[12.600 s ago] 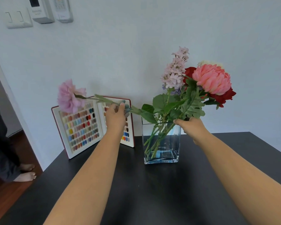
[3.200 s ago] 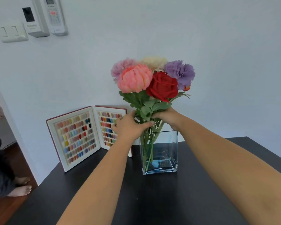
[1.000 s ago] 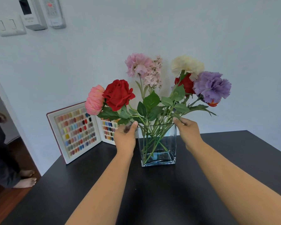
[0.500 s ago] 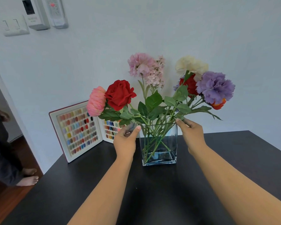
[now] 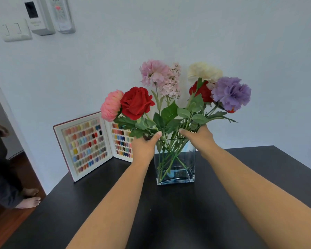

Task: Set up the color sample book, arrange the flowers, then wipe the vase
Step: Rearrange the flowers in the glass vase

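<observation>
Table: dark and matte, pushed up against a pale wall.
Vase: clear square glass, upright on the table near the wall, a little water at the bottom, green stems crossing inside.
Flowers: fanned out above the rim — pink bloom and red rose leaning left, pale pink bloom with a lilac-pink sprig standing in the middle, cream bloom, a second red bloom and purple bloom leaning right.
Left hand: at the vase's left top corner, fingers curled around the stems under the red rose, thumb lying over the leaves — a closed grasp on the flowers.
Right hand: just above the rim on the right, thumb pointing left, fingers wrapped into the stems below the purple bloom; also closed on the flowers.
Book: the color sample book stands open in a shallow V on the table's far left, against the wall, rows of coloured nail chips on both pages; its right page runs behind the left hand and the leaves.
Wall fittings: a switch plate and two mounted control units at the upper left.
Other person: at the left edge, dark clothing and bare feet on a wooden floor.
</observation>
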Motion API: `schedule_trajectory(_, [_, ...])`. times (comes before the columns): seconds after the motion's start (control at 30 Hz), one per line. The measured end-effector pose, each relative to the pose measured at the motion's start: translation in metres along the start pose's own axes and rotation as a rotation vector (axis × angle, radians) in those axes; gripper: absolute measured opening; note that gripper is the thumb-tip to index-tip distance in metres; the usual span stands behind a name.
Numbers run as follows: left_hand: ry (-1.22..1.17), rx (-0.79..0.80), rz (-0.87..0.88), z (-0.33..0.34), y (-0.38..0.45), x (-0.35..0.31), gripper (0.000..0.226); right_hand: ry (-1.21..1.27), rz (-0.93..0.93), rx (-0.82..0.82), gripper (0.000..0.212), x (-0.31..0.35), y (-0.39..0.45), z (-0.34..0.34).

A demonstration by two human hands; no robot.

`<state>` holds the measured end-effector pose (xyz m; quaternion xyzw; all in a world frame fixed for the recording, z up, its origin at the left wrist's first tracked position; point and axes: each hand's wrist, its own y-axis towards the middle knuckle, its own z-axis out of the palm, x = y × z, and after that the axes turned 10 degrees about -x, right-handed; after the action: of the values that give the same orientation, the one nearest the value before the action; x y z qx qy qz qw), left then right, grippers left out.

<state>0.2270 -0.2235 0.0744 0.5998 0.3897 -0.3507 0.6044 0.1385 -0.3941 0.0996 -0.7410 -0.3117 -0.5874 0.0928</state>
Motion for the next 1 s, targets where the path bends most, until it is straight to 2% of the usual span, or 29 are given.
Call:
schedule_trajectory(0.13, [-0.049,0.136,-0.076,0.002,0.013,-0.010,0.056,-0.068,-0.024,-0.033,0.090,0.009,0.009,0.005])
schedule_trajectory(0.23, [0.075,0.212,-0.182,0.001,0.023,-0.015,0.068,-0.112,-0.024,-0.062,0.093,0.011,0.012,0.009])
schedule_trajectory(0.4, [0.162,0.297,-0.070,0.002,0.037,-0.023,0.053,-0.278,-0.012,-0.179,0.115,0.019,0.020,0.022])
schedule_trajectory(0.53, [0.254,0.292,-0.025,0.004,0.044,-0.027,0.035,-0.350,-0.055,-0.225,0.117,0.026,0.026,0.034])
schedule_trajectory(0.73, [0.229,0.282,0.000,-0.003,0.050,-0.035,0.044,-0.421,-0.100,-0.226,0.106,0.025,0.032,0.035])
schedule_trajectory(0.9, [0.340,0.326,0.081,-0.013,0.063,-0.050,0.025,-0.438,-0.135,-0.194,0.098,0.026,0.039,0.023])
schedule_trajectory(1.0, [0.376,0.390,0.103,-0.013,0.070,-0.060,0.023,-0.478,-0.182,-0.165,0.081,0.034,0.043,0.010])
